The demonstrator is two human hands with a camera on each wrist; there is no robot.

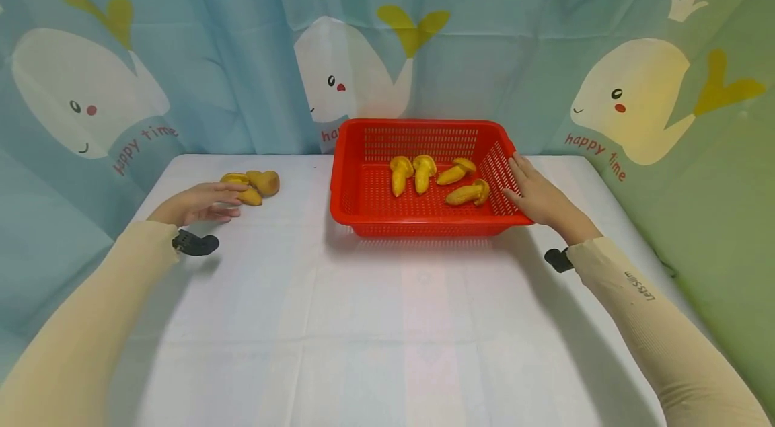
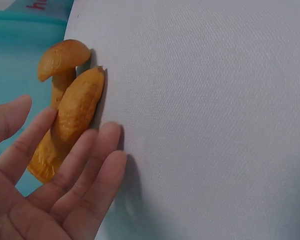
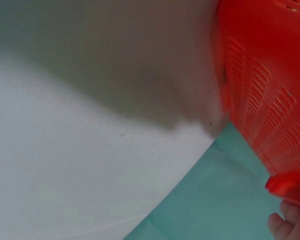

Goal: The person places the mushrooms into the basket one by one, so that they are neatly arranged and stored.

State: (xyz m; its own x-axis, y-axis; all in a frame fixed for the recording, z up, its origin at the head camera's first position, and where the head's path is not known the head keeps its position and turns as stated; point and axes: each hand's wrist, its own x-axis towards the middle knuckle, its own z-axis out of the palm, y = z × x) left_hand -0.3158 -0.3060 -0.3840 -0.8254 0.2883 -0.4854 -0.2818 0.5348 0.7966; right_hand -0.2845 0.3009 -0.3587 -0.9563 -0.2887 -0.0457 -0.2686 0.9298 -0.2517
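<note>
At the table's far left, my left hand [image 1: 208, 204] hovers beside a small group of yellow-brown mushrooms [image 1: 264, 182]. In the left wrist view, its loosely spread fingers [image 2: 102, 185] reach toward a mushroom [image 2: 72, 110] lying on its side, in front of a second one with a domed cap [image 2: 65, 57]; its grip is on neither. Further right is a red plastic basket [image 1: 418, 228] with several yellow mushrooms inside. My right hand [image 1: 539, 195] holds the basket's right rim, thumb over the inner side; two fingertips [image 3: 285, 217] show below the rim in the right wrist view.
A white cloth [image 1: 363, 319] covers the table. Behind it hangs a blue-green curtain [image 1: 242, 77] printed with whales, close to the basket's back side. The basket has slotted walls [image 3: 270, 110].
</note>
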